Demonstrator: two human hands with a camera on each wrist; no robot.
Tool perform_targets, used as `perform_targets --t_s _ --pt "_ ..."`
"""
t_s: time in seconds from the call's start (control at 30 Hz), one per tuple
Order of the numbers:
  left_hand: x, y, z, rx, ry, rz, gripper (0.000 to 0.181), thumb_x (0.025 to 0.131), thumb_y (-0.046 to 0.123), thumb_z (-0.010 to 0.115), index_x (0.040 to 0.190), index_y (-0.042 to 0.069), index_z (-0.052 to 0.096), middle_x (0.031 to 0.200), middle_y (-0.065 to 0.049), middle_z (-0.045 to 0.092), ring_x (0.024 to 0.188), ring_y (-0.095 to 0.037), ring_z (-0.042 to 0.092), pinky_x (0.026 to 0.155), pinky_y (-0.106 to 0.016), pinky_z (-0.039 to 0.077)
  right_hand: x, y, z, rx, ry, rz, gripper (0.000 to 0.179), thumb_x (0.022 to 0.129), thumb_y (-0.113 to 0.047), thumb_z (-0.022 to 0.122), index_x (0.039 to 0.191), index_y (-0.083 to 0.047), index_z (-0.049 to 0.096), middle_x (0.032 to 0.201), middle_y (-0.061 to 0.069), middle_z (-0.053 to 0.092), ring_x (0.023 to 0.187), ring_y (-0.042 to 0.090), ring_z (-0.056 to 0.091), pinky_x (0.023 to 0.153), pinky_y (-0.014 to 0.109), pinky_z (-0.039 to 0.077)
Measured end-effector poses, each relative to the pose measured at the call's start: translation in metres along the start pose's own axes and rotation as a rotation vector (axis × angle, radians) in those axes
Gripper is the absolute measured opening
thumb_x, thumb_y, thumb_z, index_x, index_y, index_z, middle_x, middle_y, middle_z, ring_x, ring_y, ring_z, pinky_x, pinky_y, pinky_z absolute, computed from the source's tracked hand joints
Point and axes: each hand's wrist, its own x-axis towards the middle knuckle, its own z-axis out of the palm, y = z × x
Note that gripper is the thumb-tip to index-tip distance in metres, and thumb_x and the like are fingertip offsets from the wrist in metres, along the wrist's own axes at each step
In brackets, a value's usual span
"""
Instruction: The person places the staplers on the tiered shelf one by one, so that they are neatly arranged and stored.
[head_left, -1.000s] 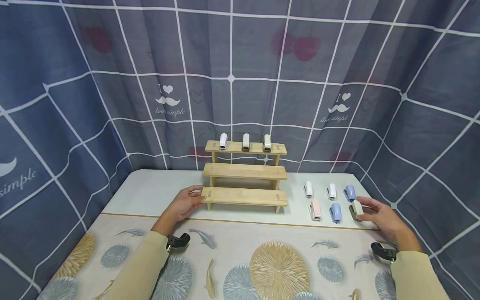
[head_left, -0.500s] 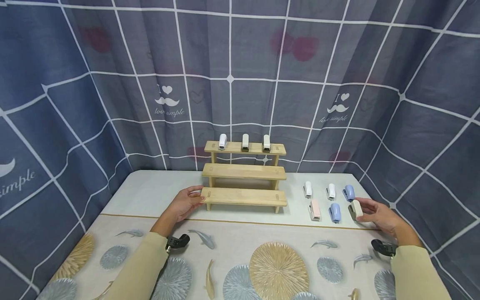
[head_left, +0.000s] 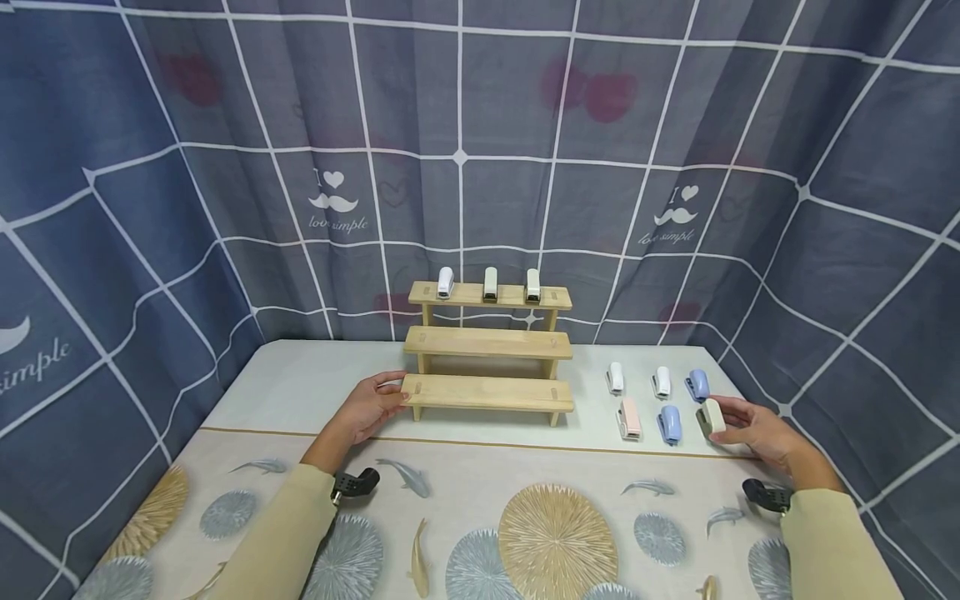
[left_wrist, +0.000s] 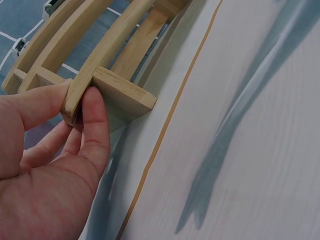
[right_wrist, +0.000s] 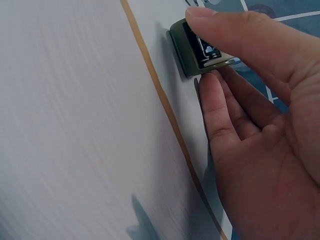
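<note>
My left hand (head_left: 372,406) pinches the left end of the lowest board of a three-step wooden stand (head_left: 487,392), thumb on one face and fingers on the other, as the left wrist view shows. At the far right, my right hand (head_left: 762,432) holds a small cream stapler with a dark green base (head_left: 711,418) between thumb and fingers. Its metal end faces the camera in the right wrist view, where the thumb covers part of the stapler (right_wrist: 181,50). Whether it touches the table I cannot tell. A blue stapler (head_left: 671,425) stands just left of it.
On the stand's top step sit a white stapler (head_left: 446,283) and two cream ones. Near my right hand are a pink stapler (head_left: 629,419), two white ones and another blue stapler (head_left: 697,384). A grey-blue checked curtain (head_left: 420,200) surrounds the table (head_left: 300,375).
</note>
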Motion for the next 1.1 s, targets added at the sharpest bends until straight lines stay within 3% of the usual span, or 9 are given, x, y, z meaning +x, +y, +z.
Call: perform_targets --t_s 0.23,0.4,0.47,0.63,0.73,0.8,0.9,1.03,1.1 --pt "0.001 0.000 0.000 -0.023 0.006 -0.014 0.064 0.096 -0.008 0.062 0.154 -0.007 0.035 0.106 -0.003 0.066 0.087 -0.008 0.069 0.080 -0.022 0.061 0.000 -0.002 0.000 -0.046 0.016 0.001 0.098 0.081 -0.024 0.088 0.155 0.008 0.032 0.153 0.035 0.040 0.130 0.036 0.053 0.091 0.023 0.056" --pt "0.003 -0.001 -0.001 -0.029 -0.004 0.001 0.063 0.097 -0.008 0.061 0.154 -0.007 0.035 0.105 -0.004 0.067 0.087 -0.008 0.069 0.080 -0.021 0.061 0.000 -0.004 -0.001 -0.052 0.033 0.002 0.097 0.081 -0.027 0.088 0.154 0.007 0.034 0.151 0.034 0.045 0.111 0.003 0.057 0.091 0.026 0.057" --pt "0.003 -0.001 -0.001 -0.023 0.003 0.002 0.062 0.096 -0.008 0.061 0.154 -0.007 0.036 0.106 -0.004 0.067 0.087 -0.008 0.069 0.080 -0.021 0.061 0.000 -0.005 -0.001 -0.055 0.046 0.001 0.096 0.081 -0.028 0.088 0.154 0.006 0.035 0.149 0.034 0.047 0.109 0.002 0.057 0.094 0.031 0.056" --pt "0.002 -0.001 0.000 -0.010 0.025 -0.009 0.061 0.096 -0.009 0.061 0.153 -0.004 0.039 0.109 -0.004 0.066 0.088 -0.009 0.070 0.080 -0.022 0.061 -0.002 -0.009 0.000 -0.033 0.090 0.030 0.099 0.082 -0.031 0.087 0.156 0.004 0.031 0.154 0.035 0.039 0.131 0.047 0.053 0.104 0.064 0.049" --pt "0.002 -0.001 0.000 -0.006 0.027 -0.013 0.062 0.096 -0.009 0.061 0.153 -0.004 0.039 0.109 -0.004 0.065 0.088 -0.009 0.070 0.080 -0.022 0.061 -0.003 -0.010 0.001 -0.007 0.115 0.033 0.101 0.083 -0.030 0.086 0.157 0.005 0.026 0.158 0.035 0.030 0.137 0.055 0.042 0.105 0.056 0.052" --pt "0.002 -0.002 0.000 -0.010 0.024 -0.012 0.062 0.096 -0.008 0.062 0.153 -0.004 0.038 0.108 -0.004 0.065 0.088 -0.009 0.070 0.080 -0.021 0.061 -0.004 -0.010 0.003 0.009 0.131 0.021 0.100 0.085 -0.029 0.085 0.158 0.005 0.025 0.158 0.036 0.027 0.133 0.052 0.046 0.097 0.038 0.058" --pt "0.002 -0.002 -0.001 -0.018 0.012 -0.008 0.063 0.096 -0.008 0.062 0.154 -0.006 0.037 0.107 -0.003 0.065 0.088 -0.008 0.069 0.081 -0.021 0.061 -0.006 -0.013 0.004 0.081 0.142 0.000 0.095 0.087 -0.024 0.083 0.158 0.001 0.026 0.156 0.034 0.031 0.119 0.024 0.059 0.082 0.014 0.054" --pt "0.002 -0.003 -0.001 -0.026 0.007 -0.002 0.063 0.096 -0.008 0.062 0.153 -0.007 0.036 0.106 -0.003 0.066 0.087 -0.008 0.069 0.081 -0.022 0.061 -0.009 -0.017 0.008 0.252 0.132 -0.048 0.079 0.089 -0.012 0.079 0.155 -0.015 0.036 0.135 0.006 0.054 0.100 -0.006 0.058 0.080 0.011 0.053" --pt "0.002 -0.003 -0.002 -0.028 0.008 0.001 0.062 0.096 -0.008 0.062 0.153 -0.007 0.036 0.105 -0.003 0.067 0.087 -0.008 0.069 0.081 -0.022 0.061 -0.010 -0.019 0.010 0.337 0.120 -0.071 0.073 0.090 -0.006 0.077 0.150 -0.025 0.040 0.121 -0.011 0.057 0.097 -0.008 0.060 0.081 0.013 0.055"
